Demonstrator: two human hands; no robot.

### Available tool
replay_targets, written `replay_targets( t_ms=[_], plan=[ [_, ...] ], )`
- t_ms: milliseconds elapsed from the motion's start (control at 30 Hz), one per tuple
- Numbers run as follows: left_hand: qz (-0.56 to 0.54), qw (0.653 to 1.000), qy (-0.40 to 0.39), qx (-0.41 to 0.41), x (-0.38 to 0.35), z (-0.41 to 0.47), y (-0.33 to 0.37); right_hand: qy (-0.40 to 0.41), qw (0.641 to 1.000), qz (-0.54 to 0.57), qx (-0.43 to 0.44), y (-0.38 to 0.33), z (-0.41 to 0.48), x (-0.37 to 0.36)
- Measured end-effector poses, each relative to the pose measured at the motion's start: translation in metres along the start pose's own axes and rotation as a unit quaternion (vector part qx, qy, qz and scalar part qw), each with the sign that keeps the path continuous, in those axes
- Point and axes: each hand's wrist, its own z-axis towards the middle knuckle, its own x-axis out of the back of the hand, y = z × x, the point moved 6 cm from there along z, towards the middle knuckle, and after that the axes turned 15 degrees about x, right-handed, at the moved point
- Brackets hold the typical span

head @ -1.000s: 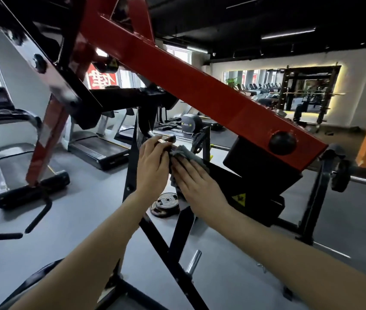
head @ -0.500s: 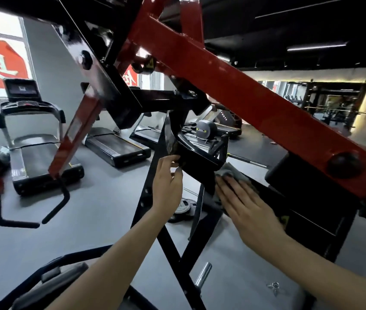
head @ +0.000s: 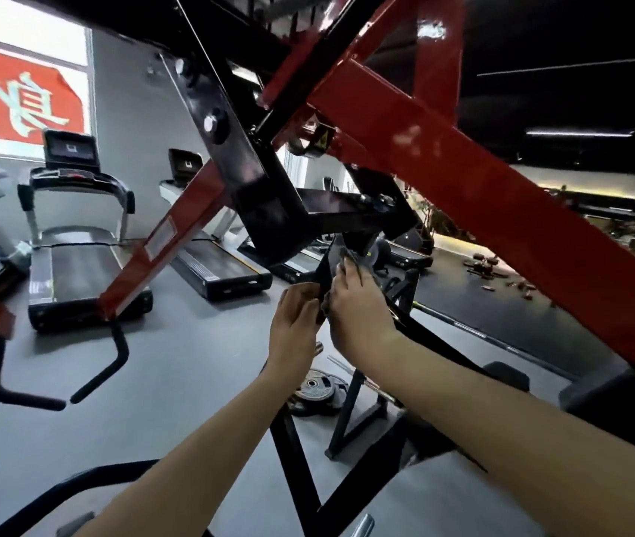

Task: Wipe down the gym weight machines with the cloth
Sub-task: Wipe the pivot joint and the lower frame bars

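Observation:
The weight machine fills the view, with a red sloping beam [head: 502, 211] overhead and a black frame strut [head: 296, 459] rising from the floor between my arms. My right hand [head: 358, 312] lies along the strut's upper part, fingers fairly straight, pressing a grey cloth [head: 348, 254] against it. Only the cloth's top edge shows above my fingertips. My left hand [head: 294, 323] is on the strut's left side at the same height, its fingers curled round the edge. The two hands almost touch.
Treadmills [head: 75, 265] stand in a row at the left by the window. Weight plates [head: 318, 389] lie on the grey floor under my arms. A black bent handle [head: 106, 366] hangs at the left. A bar [head: 463, 327] lies on the dark mat to the right.
My right hand has slid with the cloth from the lower right part of the frame up to the strut beside my left hand. The camera has tilted up and to the left.

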Motion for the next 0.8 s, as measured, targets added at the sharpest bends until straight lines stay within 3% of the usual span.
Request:
replay_targets(
  t_ms=[133,233,567,800],
  plan=[
    [-0.031,0.999,-0.040,0.011,0.004,0.023,0.002,-0.119,0.992,-0.039,-0.013,0.013,0.068,0.001],
    [-0.030,0.998,-0.057,0.017,0.009,0.039,0.011,-0.163,0.983,-0.076,-0.018,0.018,0.100,-0.004],
    [-0.110,0.982,-0.077,0.131,-0.001,0.057,0.002,-0.120,0.986,-0.111,0.031,0.003,0.064,0.001],
    [-0.058,0.996,-0.011,0.062,0.025,0.051,0.038,-0.189,0.974,-0.121,0.018,0.016,0.118,-0.020]
  ],
)
